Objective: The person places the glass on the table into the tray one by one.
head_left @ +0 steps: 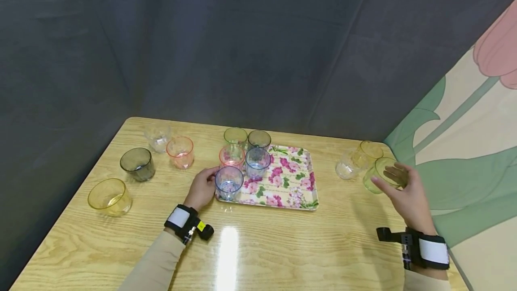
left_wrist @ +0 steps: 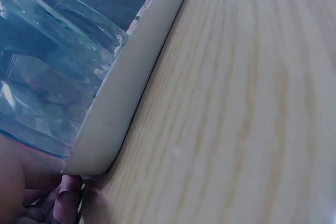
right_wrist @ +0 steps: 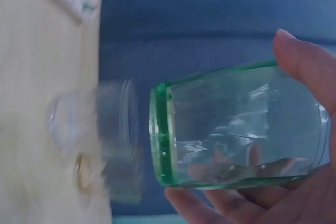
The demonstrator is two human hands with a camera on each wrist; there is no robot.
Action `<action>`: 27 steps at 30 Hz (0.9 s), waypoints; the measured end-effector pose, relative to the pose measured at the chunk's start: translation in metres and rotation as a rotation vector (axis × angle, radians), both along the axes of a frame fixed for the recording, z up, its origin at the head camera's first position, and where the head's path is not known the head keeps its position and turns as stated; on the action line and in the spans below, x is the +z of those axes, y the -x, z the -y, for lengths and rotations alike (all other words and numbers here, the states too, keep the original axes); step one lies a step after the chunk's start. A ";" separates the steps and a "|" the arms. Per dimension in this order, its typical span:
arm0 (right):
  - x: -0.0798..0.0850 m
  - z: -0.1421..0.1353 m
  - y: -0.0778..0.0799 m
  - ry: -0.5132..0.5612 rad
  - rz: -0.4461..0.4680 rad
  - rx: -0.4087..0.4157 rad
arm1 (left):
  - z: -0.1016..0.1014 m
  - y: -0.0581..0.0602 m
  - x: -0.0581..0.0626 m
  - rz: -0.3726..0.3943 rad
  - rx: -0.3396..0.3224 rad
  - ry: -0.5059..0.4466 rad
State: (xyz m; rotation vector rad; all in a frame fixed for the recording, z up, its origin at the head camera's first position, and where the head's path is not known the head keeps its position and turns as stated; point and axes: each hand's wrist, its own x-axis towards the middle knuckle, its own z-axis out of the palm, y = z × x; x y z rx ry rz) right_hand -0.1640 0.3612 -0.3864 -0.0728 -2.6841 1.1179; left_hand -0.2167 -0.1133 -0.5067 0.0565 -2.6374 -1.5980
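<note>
Beige sleeves [head_left: 153, 262] lie nearest us, in front of the floral tray [head_left: 296, 165], each ending in a black wrist strap [head_left: 180, 220]. At the tray's left edge, the left hand [head_left: 201, 191] grips the rim with curled fingers, one tip tucked beneath, probably to steady it. Right of the tray, the right hand [head_left: 412, 196] wraps thumb and fingers round the sides of a green tumbler [head_left: 372, 177], seemingly lifted off the wooden table [head_left: 299, 250]; we judge this hold suits its smooth walls. Left of the tray we see a yellow glass [head_left: 110, 200], then a smoky glass [head_left: 139, 166], a pink glass [head_left: 181, 152] and a clear glass [head_left: 158, 137]. On the tray stand five, bunched at its left: a front blue glass [head_left: 229, 184], a second blue glass [head_left: 258, 165], a red-rimmed glass [head_left: 232, 156], a green glass [head_left: 235, 135] and a black-rimmed glass [head_left: 259, 139]. Just beyond the held tumbler, right of the tray, stand a colourless glass [head_left: 345, 166] and an amber glass [head_left: 370, 149]. We make out no drink in any. Behind the tray hangs a dark curtain [head_left: 258, 48].
</note>
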 end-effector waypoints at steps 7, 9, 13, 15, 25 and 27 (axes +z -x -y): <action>0.010 0.038 -0.001 -0.028 -0.006 0.134 | 0.000 0.000 0.000 -0.014 -0.001 0.001; 0.009 0.049 0.000 -0.034 -0.001 0.163 | 0.000 0.000 0.001 -0.013 -0.001 0.004; 0.003 0.070 0.003 -0.035 0.018 0.233 | 0.000 0.001 0.000 -0.010 0.003 0.008; -0.001 0.080 0.005 -0.028 0.031 0.268 | 0.000 0.002 0.000 -0.004 0.005 0.010; -0.031 0.139 0.011 0.122 0.070 0.380 | 0.000 0.001 0.001 0.011 0.004 0.003; -0.037 0.150 0.011 0.139 0.066 0.394 | 0.000 0.001 0.001 0.013 0.005 -0.002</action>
